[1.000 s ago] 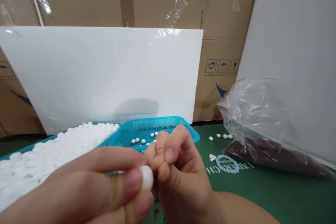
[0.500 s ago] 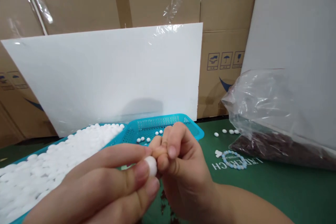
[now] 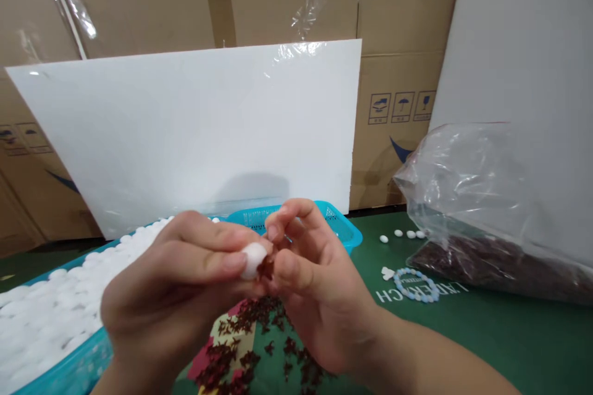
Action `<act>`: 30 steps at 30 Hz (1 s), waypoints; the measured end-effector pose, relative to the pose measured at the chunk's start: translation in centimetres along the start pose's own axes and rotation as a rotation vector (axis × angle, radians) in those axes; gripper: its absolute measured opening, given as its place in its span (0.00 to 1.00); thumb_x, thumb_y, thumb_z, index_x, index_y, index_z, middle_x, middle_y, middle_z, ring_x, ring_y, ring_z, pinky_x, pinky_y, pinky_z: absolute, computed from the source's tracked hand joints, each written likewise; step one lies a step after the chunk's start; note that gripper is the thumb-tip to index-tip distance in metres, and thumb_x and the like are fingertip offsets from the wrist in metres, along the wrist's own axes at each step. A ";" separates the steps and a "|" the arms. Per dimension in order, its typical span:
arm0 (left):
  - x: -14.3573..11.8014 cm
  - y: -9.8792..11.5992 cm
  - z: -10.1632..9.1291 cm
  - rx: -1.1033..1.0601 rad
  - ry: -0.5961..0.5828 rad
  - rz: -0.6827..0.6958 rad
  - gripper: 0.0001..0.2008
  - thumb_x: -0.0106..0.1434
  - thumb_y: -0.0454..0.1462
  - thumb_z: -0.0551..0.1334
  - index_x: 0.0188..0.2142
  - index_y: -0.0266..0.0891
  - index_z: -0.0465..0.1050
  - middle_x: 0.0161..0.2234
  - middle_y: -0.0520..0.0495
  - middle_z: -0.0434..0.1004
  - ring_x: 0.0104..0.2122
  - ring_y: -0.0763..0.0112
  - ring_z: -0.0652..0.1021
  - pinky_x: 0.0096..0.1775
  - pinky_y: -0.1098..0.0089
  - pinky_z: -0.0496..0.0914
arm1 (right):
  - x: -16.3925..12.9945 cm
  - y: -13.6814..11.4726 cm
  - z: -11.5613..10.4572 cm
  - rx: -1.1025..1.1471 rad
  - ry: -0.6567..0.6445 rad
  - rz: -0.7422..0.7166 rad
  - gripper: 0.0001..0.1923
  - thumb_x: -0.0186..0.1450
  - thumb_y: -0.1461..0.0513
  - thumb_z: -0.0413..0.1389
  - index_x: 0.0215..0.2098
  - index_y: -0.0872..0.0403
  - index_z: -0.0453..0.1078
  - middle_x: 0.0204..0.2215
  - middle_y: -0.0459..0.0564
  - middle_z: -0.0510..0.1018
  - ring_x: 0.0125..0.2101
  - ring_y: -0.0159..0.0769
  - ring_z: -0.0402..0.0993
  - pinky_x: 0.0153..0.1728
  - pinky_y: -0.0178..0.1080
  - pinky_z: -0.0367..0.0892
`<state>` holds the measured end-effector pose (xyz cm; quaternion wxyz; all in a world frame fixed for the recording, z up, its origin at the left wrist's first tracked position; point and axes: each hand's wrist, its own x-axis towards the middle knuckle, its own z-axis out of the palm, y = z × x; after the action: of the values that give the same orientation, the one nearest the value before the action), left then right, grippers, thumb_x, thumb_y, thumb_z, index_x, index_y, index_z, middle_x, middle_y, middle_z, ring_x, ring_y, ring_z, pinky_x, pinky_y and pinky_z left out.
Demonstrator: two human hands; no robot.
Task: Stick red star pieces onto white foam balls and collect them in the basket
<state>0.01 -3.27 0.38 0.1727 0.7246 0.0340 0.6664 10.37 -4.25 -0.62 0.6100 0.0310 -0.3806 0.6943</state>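
My left hand (image 3: 185, 278) is closed, pinching a small white ball (image 3: 254, 260) between thumb and fingers. Beside the ball's right side is my right hand (image 3: 315, 278), its fingers curled and the index finger lifted a little off the thumb. Dark reddish-brown bits (image 3: 265, 266) show between the ball and the right fingertips; how firmly they are gripped is partly hidden. Below both hands, more reddish-brown pieces (image 3: 250, 315) lie scattered over the green tabletop and a red and yellow patch.
At left stands a blue basket (image 3: 78, 361) full of white balls (image 3: 41, 327). A second blue basket (image 3: 349, 234) sits behind my hands. To the right are several loose balls (image 3: 384, 239), a beaded bracelet (image 3: 416, 286) and a clear bag (image 3: 472, 179) of brown material. Cardboard boxes (image 3: 287, 0) and a white board (image 3: 208, 129) rise behind.
My left hand has turned and lifted, carrying the white ball slightly left and up. The right fingers have loosened from a tight pinch. Scattered brown pieces now show below.
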 end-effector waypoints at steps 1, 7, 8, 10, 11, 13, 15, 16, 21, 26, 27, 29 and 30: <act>0.0 -0.1 0.1 0.018 -0.008 0.026 0.08 0.41 0.30 0.62 0.25 0.39 0.70 0.25 0.56 0.70 0.23 0.78 0.71 0.27 0.83 0.71 | 0.1 0.0 -0.1 -0.008 -0.019 -0.010 0.15 0.35 0.70 0.60 0.19 0.52 0.62 0.14 0.35 0.62 0.16 0.17 0.58 0.16 0.21 0.56; -0.1 -0.4 0.4 -0.027 -0.116 -0.012 0.13 0.43 0.26 0.59 0.30 0.41 0.66 0.28 0.57 0.70 0.28 0.80 0.71 0.31 0.86 0.70 | 0.1 -0.2 -0.9 -0.159 -0.153 -0.185 0.08 0.44 0.68 0.56 0.21 0.51 0.63 0.19 0.38 0.65 0.20 0.19 0.61 0.20 0.22 0.58; -0.1 -0.4 0.5 -0.054 -0.106 -0.031 0.13 0.44 0.26 0.59 0.30 0.42 0.66 0.28 0.58 0.71 0.28 0.81 0.71 0.31 0.86 0.70 | 0.0 -0.2 -0.9 -0.177 -0.175 -0.199 0.08 0.45 0.68 0.55 0.22 0.51 0.63 0.19 0.38 0.65 0.21 0.19 0.61 0.20 0.22 0.59; -0.2 -0.3 0.7 -0.106 -0.071 -0.087 0.13 0.43 0.27 0.60 0.29 0.43 0.65 0.28 0.59 0.71 0.27 0.81 0.72 0.30 0.87 0.70 | -0.2 -0.3 -0.9 -0.213 -0.204 -0.204 0.09 0.45 0.69 0.54 0.23 0.50 0.63 0.20 0.38 0.65 0.22 0.21 0.61 0.19 0.23 0.59; -0.2 -0.2 0.9 -0.128 -0.052 -0.118 0.13 0.43 0.27 0.60 0.28 0.43 0.65 0.28 0.60 0.72 0.26 0.81 0.72 0.29 0.87 0.70 | -0.2 -0.3 -0.9 -0.228 -0.207 -0.202 0.10 0.45 0.70 0.54 0.23 0.49 0.62 0.20 0.38 0.65 0.22 0.21 0.61 0.18 0.23 0.58; -0.3 0.2 1.2 -0.168 -0.014 -0.177 0.13 0.42 0.28 0.61 0.28 0.44 0.65 0.26 0.60 0.72 0.26 0.81 0.72 0.28 0.86 0.71 | -0.3 -0.4 -0.8 -0.245 -0.212 -0.195 0.13 0.44 0.71 0.53 0.24 0.49 0.62 0.20 0.38 0.65 0.22 0.22 0.60 0.19 0.25 0.58; -0.2 0.5 1.3 -0.211 0.011 -0.217 0.13 0.42 0.27 0.61 0.27 0.44 0.65 0.26 0.61 0.72 0.26 0.80 0.73 0.29 0.84 0.71 | -0.4 -0.4 -0.8 -0.259 -0.218 -0.192 0.14 0.44 0.72 0.52 0.24 0.48 0.61 0.21 0.38 0.65 0.22 0.22 0.60 0.21 0.26 0.59; -0.2 0.6 1.4 -0.232 0.017 -0.221 0.13 0.42 0.27 0.61 0.26 0.44 0.65 0.25 0.61 0.72 0.26 0.79 0.73 0.28 0.84 0.71 | -0.4 -0.4 -0.7 -0.272 -0.218 -0.199 0.14 0.44 0.72 0.51 0.24 0.48 0.61 0.21 0.38 0.64 0.22 0.22 0.60 0.22 0.26 0.58; -0.2 0.7 1.4 -0.293 0.053 -0.298 0.13 0.40 0.28 0.62 0.24 0.45 0.66 0.22 0.61 0.72 0.22 0.80 0.73 0.25 0.85 0.71 | -0.7 -0.4 -0.4 -0.392 -0.265 -0.273 0.15 0.44 0.71 0.51 0.27 0.47 0.60 0.24 0.39 0.63 0.23 0.24 0.59 0.24 0.28 0.58; -0.5 1.0 1.8 -0.307 0.114 -0.292 0.12 0.41 0.28 0.62 0.24 0.45 0.65 0.23 0.62 0.72 0.24 0.81 0.73 0.26 0.86 0.71 | -1.0 -0.3 -0.2 -0.514 -0.255 -0.356 0.18 0.43 0.71 0.53 0.29 0.45 0.60 0.27 0.39 0.61 0.26 0.24 0.58 0.27 0.29 0.58; -0.5 1.0 1.8 -0.305 0.100 -0.284 0.12 0.42 0.28 0.61 0.24 0.45 0.65 0.23 0.62 0.72 0.24 0.81 0.73 0.27 0.86 0.71 | -1.0 -0.2 -0.2 -0.538 -0.235 -0.398 0.18 0.43 0.71 0.53 0.30 0.45 0.60 0.27 0.39 0.60 0.25 0.24 0.58 0.26 0.29 0.58; -0.5 0.9 1.8 -0.296 0.050 -0.271 0.11 0.41 0.28 0.62 0.24 0.45 0.65 0.23 0.62 0.72 0.24 0.81 0.73 0.25 0.87 0.71 | -0.9 0.0 -0.2 -0.572 -0.215 -0.479 0.19 0.43 0.71 0.53 0.29 0.44 0.60 0.26 0.40 0.60 0.24 0.24 0.58 0.24 0.29 0.58; -0.4 0.9 1.8 -0.287 0.040 -0.272 0.11 0.41 0.29 0.62 0.24 0.45 0.66 0.23 0.63 0.72 0.24 0.80 0.73 0.25 0.86 0.72 | -0.9 0.1 -0.2 -0.581 -0.216 -0.509 0.19 0.43 0.72 0.53 0.29 0.44 0.60 0.27 0.40 0.61 0.24 0.24 0.59 0.23 0.29 0.58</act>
<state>1.54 -4.59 0.16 0.3621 0.6678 0.0396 0.6491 10.64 -4.85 -1.27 0.7023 0.0234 -0.6033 0.3771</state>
